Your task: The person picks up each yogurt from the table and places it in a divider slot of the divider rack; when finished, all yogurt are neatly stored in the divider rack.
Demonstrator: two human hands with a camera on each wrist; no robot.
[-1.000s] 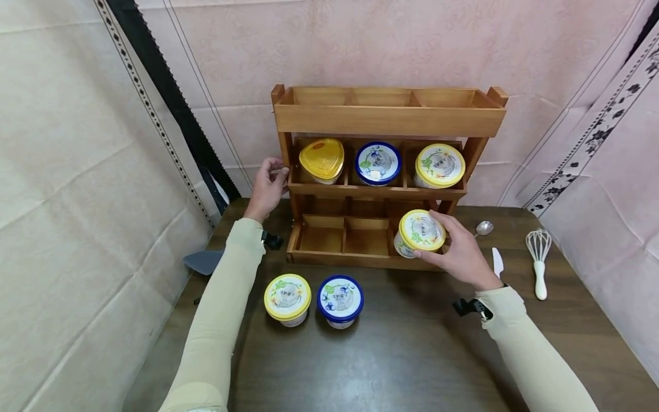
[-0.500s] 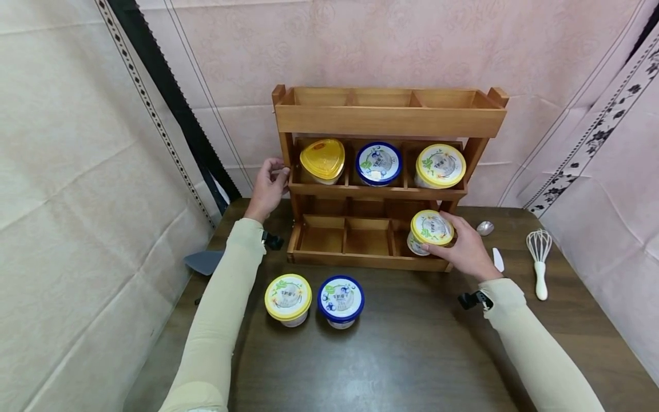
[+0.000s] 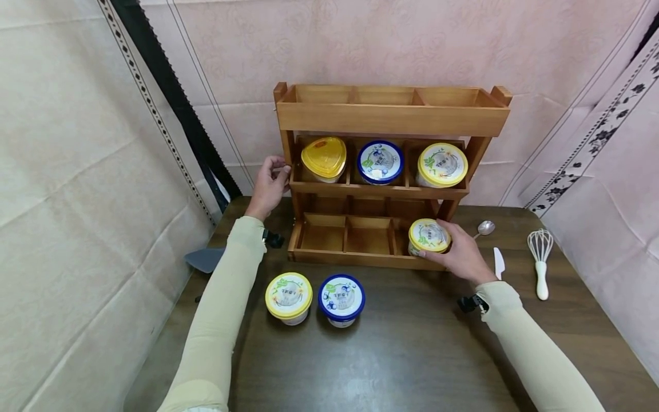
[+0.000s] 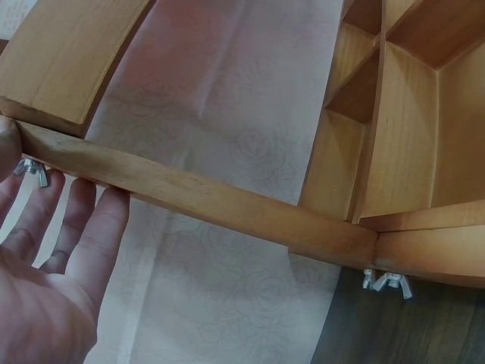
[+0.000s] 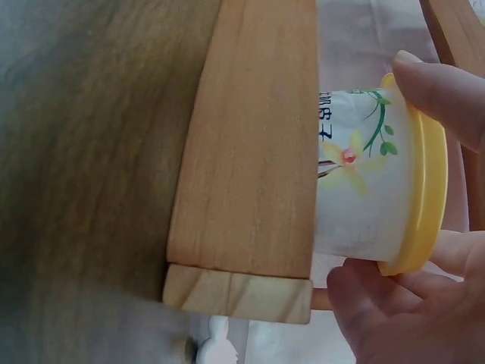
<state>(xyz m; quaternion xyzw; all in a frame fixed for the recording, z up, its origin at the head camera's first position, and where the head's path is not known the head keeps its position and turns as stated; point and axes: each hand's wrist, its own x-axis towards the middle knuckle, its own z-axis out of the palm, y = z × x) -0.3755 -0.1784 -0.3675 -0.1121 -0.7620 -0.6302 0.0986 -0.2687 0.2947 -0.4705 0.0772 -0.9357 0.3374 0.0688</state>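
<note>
My right hand holds a yellow-lidded tub at the right compartment of the lowest tier of a wooden rack. Thumb and fingers span the lid's rim; in the right wrist view the front board hides the bottom of the tub. At the rack's left side, my left hand grips the upright, thumb on one side and fingertips on the other near a wing nut. On the table stand another yellow-lidded tub and a blue-lidded tub.
The middle tier holds a tub with a domed yellow lid, a blue-lidded tub and a yellow-lidded tub. Right of the rack lie a spoon, a knife and a whisk. A grey-blue blade lies left.
My right hand has moved the yellow-lidded tub rightward, then down into the lowest tier's right compartment. My left hand has stayed at the rack's side.
</note>
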